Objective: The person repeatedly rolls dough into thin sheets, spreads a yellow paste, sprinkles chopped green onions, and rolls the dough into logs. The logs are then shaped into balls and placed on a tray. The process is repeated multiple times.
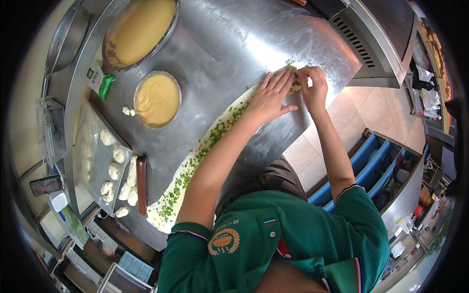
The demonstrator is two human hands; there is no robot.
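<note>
Together at the far end of 1 long strip of dough (229,116), 2 bare hands work over 1 steel counter (210,58); the left hand (274,97) lies flat, palm down, its 4 fingers stretched over the strip's end and its thumb held out to the side; the right hand (315,88) is bent at the same end, its fingertips curled to the dough's edge, though whether they pinch it cannot be told. The strip runs slantwise along the counter's near edge, from the lower left up to the 2 hands, partly hidden by the left forearm; chopped green herb (188,168), in pieces too many to count, is scattered along it.

To the left stand 2 vessels of yellow batter, 1 large bowl (175,24) and 1 smaller bowl (180,95); 1 green-and-white packet (100,80) lies beside the large bowl, and a few small white lumps (128,111) sit against the smaller. Nearer the wearer is 1 brown rod (141,185); just beside it are at least 3 pale dough pieces (132,196), and at least 4 more dough lumps (114,171) show on 1 tray (88,117). The wearer's green shirt (264,215) bears 1 round orange emblem (223,241).
</note>
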